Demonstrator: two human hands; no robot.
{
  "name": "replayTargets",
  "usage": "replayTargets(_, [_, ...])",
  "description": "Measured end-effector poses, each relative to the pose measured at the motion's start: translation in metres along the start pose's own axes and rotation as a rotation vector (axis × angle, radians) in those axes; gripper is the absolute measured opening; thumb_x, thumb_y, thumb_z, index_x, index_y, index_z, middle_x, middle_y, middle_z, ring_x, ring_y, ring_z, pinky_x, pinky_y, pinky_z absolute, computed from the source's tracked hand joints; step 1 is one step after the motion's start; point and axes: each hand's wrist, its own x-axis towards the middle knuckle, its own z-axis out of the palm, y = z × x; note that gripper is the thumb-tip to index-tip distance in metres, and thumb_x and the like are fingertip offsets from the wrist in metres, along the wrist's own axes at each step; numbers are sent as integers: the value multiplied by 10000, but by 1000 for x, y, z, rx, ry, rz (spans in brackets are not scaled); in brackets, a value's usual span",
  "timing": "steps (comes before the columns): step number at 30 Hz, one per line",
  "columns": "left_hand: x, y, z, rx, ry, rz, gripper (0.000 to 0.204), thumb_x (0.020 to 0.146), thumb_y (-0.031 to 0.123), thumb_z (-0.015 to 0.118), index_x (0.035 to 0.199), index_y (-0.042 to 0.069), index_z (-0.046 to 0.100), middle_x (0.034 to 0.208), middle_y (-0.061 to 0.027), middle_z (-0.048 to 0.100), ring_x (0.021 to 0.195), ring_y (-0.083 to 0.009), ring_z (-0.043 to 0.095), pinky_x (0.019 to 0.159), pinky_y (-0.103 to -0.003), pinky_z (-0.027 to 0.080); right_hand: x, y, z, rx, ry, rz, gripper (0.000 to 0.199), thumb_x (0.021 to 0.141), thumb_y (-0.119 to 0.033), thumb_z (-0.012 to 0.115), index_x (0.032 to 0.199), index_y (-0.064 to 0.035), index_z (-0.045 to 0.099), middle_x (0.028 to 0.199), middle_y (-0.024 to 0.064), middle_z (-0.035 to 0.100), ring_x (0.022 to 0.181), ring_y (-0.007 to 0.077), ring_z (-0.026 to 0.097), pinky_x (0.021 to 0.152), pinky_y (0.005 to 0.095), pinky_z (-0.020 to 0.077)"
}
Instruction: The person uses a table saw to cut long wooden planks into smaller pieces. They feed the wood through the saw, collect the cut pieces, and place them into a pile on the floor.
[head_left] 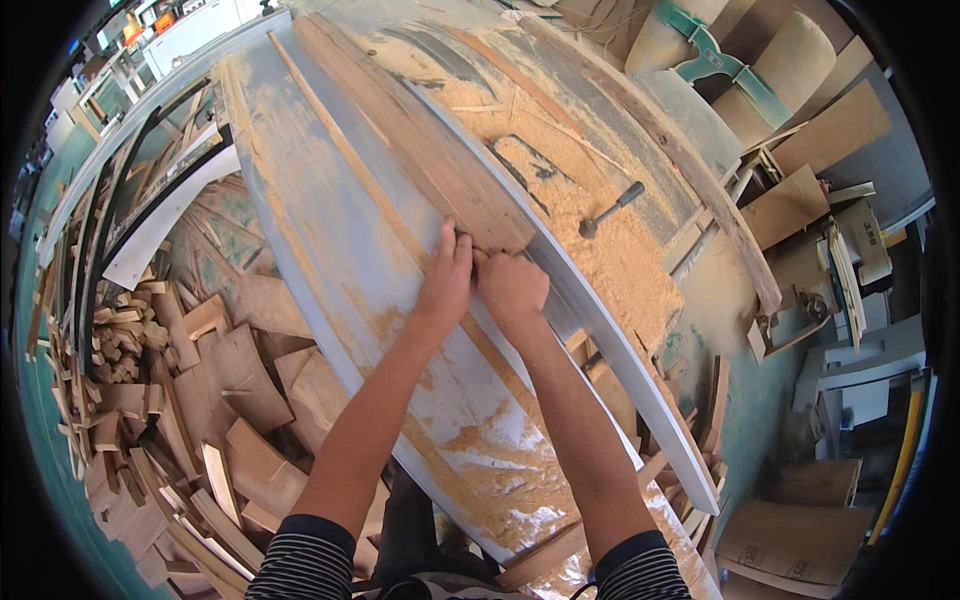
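A long brown wooden board [410, 130] lies on the grey metal saw table [330, 220], running away from me along a straight metal fence [590, 290]. My left hand [446, 275] is closed at the left corner of the board's near end, fingertips against its edge. Beside it, my right hand [512, 288] is curled, knuckles up, against the same near end, close to the fence. The two hands almost touch. Under my right hand the fingertips are hidden.
Sawdust [640, 280] covers the surface right of the fence, where a black-handled lever [612, 208] stands. Wood offcuts [240, 380] are heaped on the floor at left. A long timber beam [680, 150] lies farther right. Green-and-beige dust-collector ducts [715, 55] stand at the back right.
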Motion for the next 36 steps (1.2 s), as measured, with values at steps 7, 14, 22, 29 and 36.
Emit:
replayTargets(7, [0, 10, -7, -4, -46, -53, 568, 835, 84, 725, 1317, -91, 479, 1536, -324, 274, 1312, -498, 466, 1066, -474, 456, 2, 13, -1, -27, -22, -159, 521, 1005, -505, 486, 871, -93, 774, 802, 159, 744, 781, 350, 744, 688, 433, 593])
replayTargets(14, [-2, 14, -10, 83, -23, -32, 657, 927, 337, 732, 1297, -146, 483, 1526, -341, 273, 1315, -481, 477, 1061, -475, 465, 12, 77, -31, 83, 382, -436, 172, 880, -249, 717, 919, -81, 722, 888, 112, 722, 770, 334, 702, 634, 442, 557])
replayTargets(22, [1, 10, -1, 150, 13, 17, 661, 918, 368, 737, 1262, -148, 508, 1478, -362, 319, 1283, -477, 506, 1044, -463, 486, 42, 107, -32, 256, 511, -610, 223, 810, -147, 771, 1010, -64, 719, 930, 132, 702, 821, 340, 680, 723, 419, 559])
replayTargets(29, [2, 0, 0, 149, 62, 97, 647, 870, 342, 784, 1217, -143, 532, 1451, -366, 341, 1206, -502, 553, 996, -468, 521, 56, 100, -23, 187, 513, -587, 160, 816, -160, 765, 925, -60, 706, 843, 149, 691, 758, 353, 686, 658, 432, 559])
replayTargets(36, [4, -2, -3, 143, 75, 103, 646, 866, 349, 786, 1214, -134, 532, 1447, -361, 346, 1182, -508, 564, 973, -487, 531, 61, 98, -23, 174, 565, -666, 185, 790, -184, 779, 803, -56, 647, 762, 132, 661, 688, 327, 690, 583, 412, 555])
